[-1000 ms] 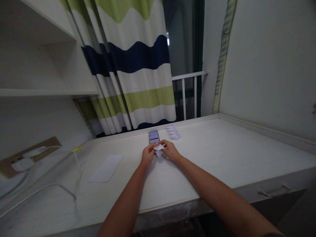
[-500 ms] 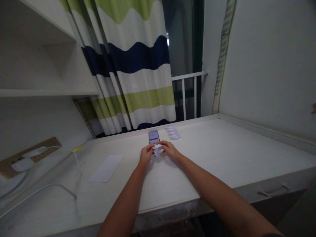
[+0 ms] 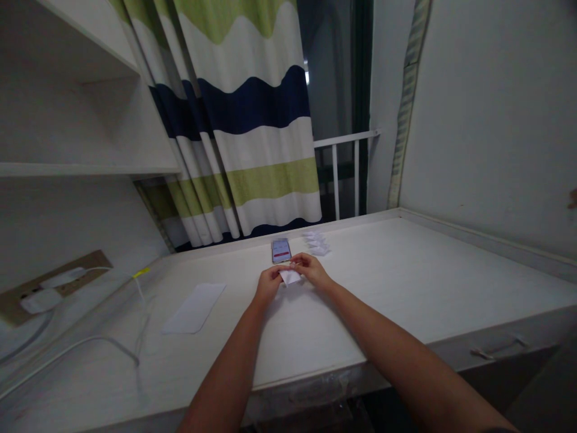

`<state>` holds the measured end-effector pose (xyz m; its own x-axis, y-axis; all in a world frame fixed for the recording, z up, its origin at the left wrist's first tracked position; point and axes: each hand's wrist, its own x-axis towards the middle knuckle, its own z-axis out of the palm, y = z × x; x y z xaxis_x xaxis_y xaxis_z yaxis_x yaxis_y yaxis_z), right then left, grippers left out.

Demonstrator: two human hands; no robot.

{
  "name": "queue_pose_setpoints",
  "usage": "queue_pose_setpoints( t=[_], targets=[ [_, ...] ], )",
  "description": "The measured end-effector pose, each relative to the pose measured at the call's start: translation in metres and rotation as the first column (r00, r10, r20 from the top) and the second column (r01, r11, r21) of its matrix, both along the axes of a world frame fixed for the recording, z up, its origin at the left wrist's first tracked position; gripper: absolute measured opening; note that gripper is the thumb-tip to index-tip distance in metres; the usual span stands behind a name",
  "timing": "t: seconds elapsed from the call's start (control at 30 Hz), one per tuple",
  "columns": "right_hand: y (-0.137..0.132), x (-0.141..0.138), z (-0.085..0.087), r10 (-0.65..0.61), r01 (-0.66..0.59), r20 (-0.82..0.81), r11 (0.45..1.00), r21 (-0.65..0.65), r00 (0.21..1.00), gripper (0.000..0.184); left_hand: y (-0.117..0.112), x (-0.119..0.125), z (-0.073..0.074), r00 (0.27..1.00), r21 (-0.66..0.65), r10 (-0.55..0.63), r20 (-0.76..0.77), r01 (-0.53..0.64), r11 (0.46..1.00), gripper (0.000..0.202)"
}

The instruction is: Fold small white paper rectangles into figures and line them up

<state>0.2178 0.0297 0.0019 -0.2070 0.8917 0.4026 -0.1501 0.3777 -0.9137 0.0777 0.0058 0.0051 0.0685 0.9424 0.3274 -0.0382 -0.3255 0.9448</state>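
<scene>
The fingers of the left hand (image 3: pixel 267 284) and right hand (image 3: pixel 312 272) pinch a small folded paper (image 3: pixel 291 278) between them, likely gripped from both sides to steady its creases; whether it touches the tabletop (image 3: pixel 428 258) below, I cannot tell. Just beyond the fingers lies a lit phone (image 3: pixel 281 249), face up, perhaps for easy glancing. Folded pieces (image 3: pixel 317 243) sit beyond and to the right, seemingly set aside from the handling. Left of the fingers rests a flat white sheet (image 3: pixel 195 310). The front edge runs beneath the forearms; the widest room stretches rightward toward the wall (image 3: pixel 487 120).
</scene>
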Motion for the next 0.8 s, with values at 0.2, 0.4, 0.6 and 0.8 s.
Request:
queue_pose_setpoints(
  t=[0.2,0.4,0.6,0.8],
  targets=[
    [-0.0029,0.0014,0.0030,0.027,-0.037,-0.097,0.994,-0.101,0.995,0.029,-0.0016,-0.0005,0.0036,1.000,0.030,-0.018,-0.021,0.018,0.999,0.019],
    [-0.0036,0.0028,0.0016,0.034,-0.070,-0.154,0.970,-0.231,0.987,0.032,-0.0028,-0.0002,0.0035,0.998,0.058,0.002,-0.069,0.002,0.998,0.016],
    [-0.0037,0.0039,0.0001,0.031,-0.047,-0.073,0.969,-0.241,0.997,0.033,-0.0014,-0.0001,0.0010,0.995,0.096,0.007,-0.103,0.003,0.995,0.013],
    [-0.0029,0.0069,0.0007,0.033,-0.047,-0.058,0.965,-0.258,0.998,0.034,-0.0020,-0.0013,0.0029,0.994,0.084,-0.020,-0.111,0.029,0.996,0.011]
  ],
)
